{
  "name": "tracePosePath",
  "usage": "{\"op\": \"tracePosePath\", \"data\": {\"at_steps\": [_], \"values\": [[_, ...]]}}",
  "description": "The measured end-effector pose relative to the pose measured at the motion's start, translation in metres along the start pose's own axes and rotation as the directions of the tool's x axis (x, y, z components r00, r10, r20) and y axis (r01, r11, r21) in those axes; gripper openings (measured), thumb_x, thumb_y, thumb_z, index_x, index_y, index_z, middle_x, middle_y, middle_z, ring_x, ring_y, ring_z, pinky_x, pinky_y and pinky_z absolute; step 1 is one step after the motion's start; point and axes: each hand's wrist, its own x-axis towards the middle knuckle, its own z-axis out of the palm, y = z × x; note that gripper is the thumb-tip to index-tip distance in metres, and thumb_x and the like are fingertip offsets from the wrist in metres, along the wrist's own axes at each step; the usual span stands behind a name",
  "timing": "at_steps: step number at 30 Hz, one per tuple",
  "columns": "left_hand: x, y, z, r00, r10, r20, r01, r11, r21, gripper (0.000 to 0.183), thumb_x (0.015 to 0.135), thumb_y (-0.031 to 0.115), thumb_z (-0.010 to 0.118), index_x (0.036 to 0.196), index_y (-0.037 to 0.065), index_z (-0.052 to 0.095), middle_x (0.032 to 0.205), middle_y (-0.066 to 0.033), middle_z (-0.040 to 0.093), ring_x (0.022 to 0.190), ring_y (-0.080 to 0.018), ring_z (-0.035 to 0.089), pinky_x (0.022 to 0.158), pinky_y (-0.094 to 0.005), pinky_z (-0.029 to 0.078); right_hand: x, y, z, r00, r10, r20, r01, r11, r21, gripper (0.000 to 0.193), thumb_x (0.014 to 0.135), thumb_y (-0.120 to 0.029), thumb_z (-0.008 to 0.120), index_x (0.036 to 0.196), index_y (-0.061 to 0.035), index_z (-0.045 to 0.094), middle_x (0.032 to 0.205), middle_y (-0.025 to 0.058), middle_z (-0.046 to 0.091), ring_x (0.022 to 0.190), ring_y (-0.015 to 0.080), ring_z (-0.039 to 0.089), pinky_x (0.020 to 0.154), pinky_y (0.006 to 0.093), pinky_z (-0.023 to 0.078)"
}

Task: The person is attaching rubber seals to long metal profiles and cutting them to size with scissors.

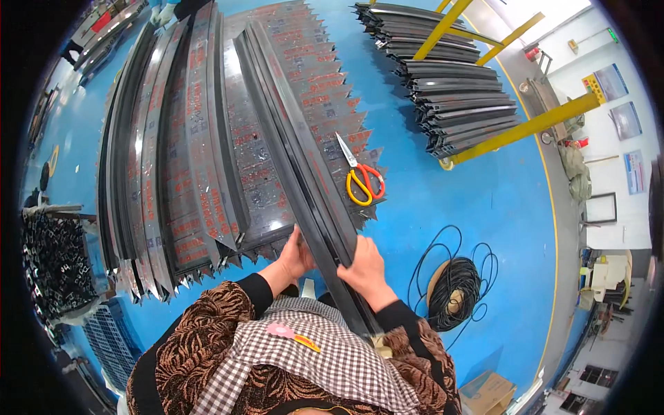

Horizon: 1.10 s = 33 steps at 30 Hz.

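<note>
A long dark window-frame profile (pixel 294 131) slants from the far stack toward my body, its near end beside my apron. My left hand (pixel 296 254) grips its left edge, with the fingers partly hidden beneath it. Closed on the right edge, a little nearer to me, is my right hand (pixel 364 268), its thumb lying along a groove. Scissors (pixel 358 173) with one yellow and one orange handle rest with open blades right of the profile. Under them spreads a layer of similar profiles (pixel 259 180) with red-printed film and pointed, mitred ends.
More long profiles (pixel 142 152) lie stacked at the left. Shorter dark profiles (pixel 460 97) sit between yellow rack bars (pixel 522 131) at the far right. On the blue floor (pixel 512 221) lies a coil of black cord (pixel 453 294). A cardboard box (pixel 487 393) stands near right. A gloved person (pixel 164 14) is at the far end.
</note>
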Motion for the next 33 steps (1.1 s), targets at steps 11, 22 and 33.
{"op": "tracePosePath", "data": {"at_steps": [11, 22, 33], "values": [[0.039, -0.013, 0.023, 0.976, 0.013, 0.218, 0.056, 0.95, -0.306, 0.043, 0.089, 0.038, 0.044, 0.117, 0.008, 0.056, 0.112, -0.0153, 0.06, 0.103, -0.0348, 0.056, 0.093, -0.0559, 0.041, -0.139, 0.048, -0.121, 0.987, 0.045, 0.154, -0.039, 0.999, -0.038, 0.062, 0.064, -0.024, 0.067, 0.116, -0.0001, 0.045, 0.1, 0.0154, 0.052, 0.087, 0.031, 0.052, 0.073, 0.036, 0.045], [0.092, -0.101, 0.137, 0.963, 0.091, 0.255, -0.116, 0.99, 0.085, 0.04, 0.089, 0.034, 0.048, 0.122, 0.011, 0.053, 0.118, -0.0094, 0.058, 0.105, -0.0299, 0.056, 0.094, -0.05, 0.043, -0.153, 0.201, -0.183, 0.996, -0.088, 0.011, 0.088, 0.996, 0.013, 0.059, 0.062, -0.021, 0.069, 0.114, 0.0001, 0.048, 0.095, 0.0136, 0.054, 0.081, 0.0291, 0.053, 0.071, 0.0341, 0.045], [0.26, -0.187, 0.244, 0.895, -0.098, 0.435, 0.158, 0.982, -0.106, 0.038, 0.088, 0.035, 0.049, 0.116, 0.011, 0.056, 0.112, -0.012, 0.06, 0.095, -0.0316, 0.06, 0.086, -0.0547, 0.046, -0.169, 0.304, -0.267, 0.984, 0.142, -0.106, -0.144, 0.989, -0.012, 0.059, 0.063, -0.022, 0.068, 0.113, 0.0019, 0.048, 0.095, 0.0147, 0.053, 0.082, 0.03, 0.052, 0.073, 0.0365, 0.045]]}}
